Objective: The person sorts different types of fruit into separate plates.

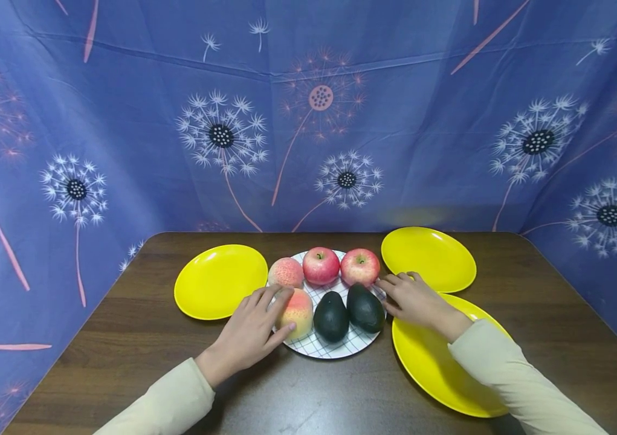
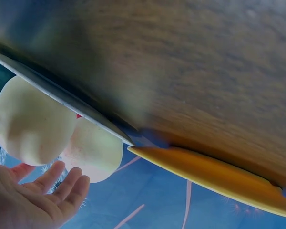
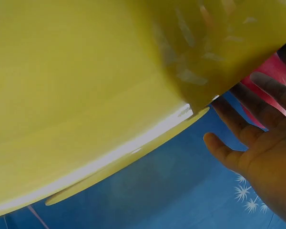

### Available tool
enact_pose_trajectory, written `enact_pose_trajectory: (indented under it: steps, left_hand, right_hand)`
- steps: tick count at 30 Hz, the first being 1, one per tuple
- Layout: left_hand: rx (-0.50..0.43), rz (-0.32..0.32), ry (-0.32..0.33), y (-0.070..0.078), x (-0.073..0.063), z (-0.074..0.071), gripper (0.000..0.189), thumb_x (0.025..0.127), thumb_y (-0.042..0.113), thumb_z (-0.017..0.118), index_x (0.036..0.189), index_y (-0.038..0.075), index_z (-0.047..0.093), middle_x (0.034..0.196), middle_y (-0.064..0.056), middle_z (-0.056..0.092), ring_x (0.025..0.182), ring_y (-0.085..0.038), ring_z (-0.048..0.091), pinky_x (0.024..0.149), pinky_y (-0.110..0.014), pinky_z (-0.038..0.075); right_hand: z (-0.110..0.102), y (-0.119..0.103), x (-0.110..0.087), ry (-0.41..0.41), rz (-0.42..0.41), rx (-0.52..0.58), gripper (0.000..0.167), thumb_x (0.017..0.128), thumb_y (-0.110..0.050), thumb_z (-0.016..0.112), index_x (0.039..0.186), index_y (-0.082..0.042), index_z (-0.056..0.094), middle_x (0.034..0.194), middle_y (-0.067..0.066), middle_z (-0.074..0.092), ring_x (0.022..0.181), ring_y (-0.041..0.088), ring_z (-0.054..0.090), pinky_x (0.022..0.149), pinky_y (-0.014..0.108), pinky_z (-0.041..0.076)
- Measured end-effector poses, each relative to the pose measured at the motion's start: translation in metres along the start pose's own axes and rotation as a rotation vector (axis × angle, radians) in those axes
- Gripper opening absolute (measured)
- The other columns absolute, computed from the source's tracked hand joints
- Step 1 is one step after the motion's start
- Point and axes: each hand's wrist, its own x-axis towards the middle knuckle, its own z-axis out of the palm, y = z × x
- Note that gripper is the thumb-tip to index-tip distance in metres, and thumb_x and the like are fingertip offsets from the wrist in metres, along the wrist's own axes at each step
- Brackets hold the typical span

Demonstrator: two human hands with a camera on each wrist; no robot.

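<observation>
On a white plate with a dark grid pattern [image 1: 308,346] lie two peaches, two red apples and two dark green avocados. My left hand [image 1: 251,326] is at the left side of the front peach [image 1: 298,311], thumb and fingers spread about it; in the left wrist view the fingers [image 2: 74,191] look relaxed, not curled round it. Behind sits the other peach [image 1: 286,272]. My right hand [image 1: 417,302] reaches over a yellow plate to the right side, fingers extended near the right apple [image 1: 359,267] and right avocado [image 1: 365,309]. Whether its fingertips touch either is unclear.
One yellow plate [image 1: 221,281] stands at the left, another [image 1: 428,257] at the back right. A larger yellow plate [image 1: 439,371] lies under the right forearm. Beyond the brown wooden table [image 1: 139,332] hangs a blue dandelion-print cloth [image 1: 286,151].
</observation>
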Motion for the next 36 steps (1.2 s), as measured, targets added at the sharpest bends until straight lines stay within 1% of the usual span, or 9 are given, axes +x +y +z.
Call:
enact_pose_trajectory:
  steps: [7, 12, 16, 28, 36]
  left_hand:
    - [-0.011, 0.006, -0.022, 0.0019, 0.0017, 0.0033, 0.068, 0.086, 0.059, 0.044, 0.141, 0.022, 0.029, 0.136, -0.006, 0.040, 0.118, -0.026, 0.045, 0.095, -0.042, 0.042]
    - [-0.027, 0.006, -0.023, 0.0028, 0.0021, 0.0049, 0.072, 0.083, 0.059, 0.049, 0.141, 0.022, 0.026, 0.135, -0.006, 0.041, 0.115, -0.025, 0.047, 0.094, -0.041, 0.043]
    - [-0.033, 0.011, -0.020, 0.0030, 0.0026, 0.0061, 0.074, 0.082, 0.060, 0.050, 0.141, 0.022, 0.026, 0.134, -0.006, 0.042, 0.114, -0.024, 0.048, 0.093, -0.040, 0.044]
    - [-0.074, 0.056, 0.008, 0.0019, 0.0043, 0.0089, 0.083, 0.076, 0.055, 0.062, 0.141, 0.019, 0.026, 0.134, -0.008, 0.041, 0.113, -0.024, 0.049, 0.094, -0.039, 0.044]
    - [-0.101, 0.058, 0.004, 0.0014, 0.0058, 0.0103, 0.087, 0.072, 0.051, 0.070, 0.140, 0.020, 0.027, 0.132, -0.007, 0.042, 0.111, -0.021, 0.048, 0.093, -0.038, 0.045]
  right_hand:
    - [0.0016, -0.0024, 0.0006, -0.024, 0.014, -0.007, 0.051, 0.079, -0.029, 0.067, 0.123, -0.006, 0.055, 0.115, 0.012, 0.059, 0.102, 0.033, 0.054, 0.095, 0.055, 0.036]
    - [0.0044, -0.0021, 0.0006, -0.027, 0.015, -0.013, 0.052, 0.079, -0.030, 0.067, 0.123, -0.006, 0.055, 0.116, 0.012, 0.058, 0.102, 0.033, 0.054, 0.095, 0.056, 0.036]
    - [0.0058, -0.0018, 0.0013, -0.046, 0.029, -0.010, 0.053, 0.079, -0.032, 0.067, 0.124, -0.007, 0.055, 0.117, 0.012, 0.058, 0.103, 0.033, 0.053, 0.095, 0.056, 0.036]
    - [0.0043, -0.0030, 0.0022, -0.062, 0.037, 0.002, 0.051, 0.080, -0.032, 0.066, 0.123, -0.007, 0.056, 0.119, 0.013, 0.056, 0.106, 0.034, 0.052, 0.096, 0.056, 0.035]
    - [0.0065, -0.0028, 0.0033, -0.068, 0.046, 0.010, 0.052, 0.081, -0.033, 0.065, 0.124, -0.007, 0.055, 0.120, 0.014, 0.056, 0.107, 0.034, 0.051, 0.096, 0.057, 0.034]
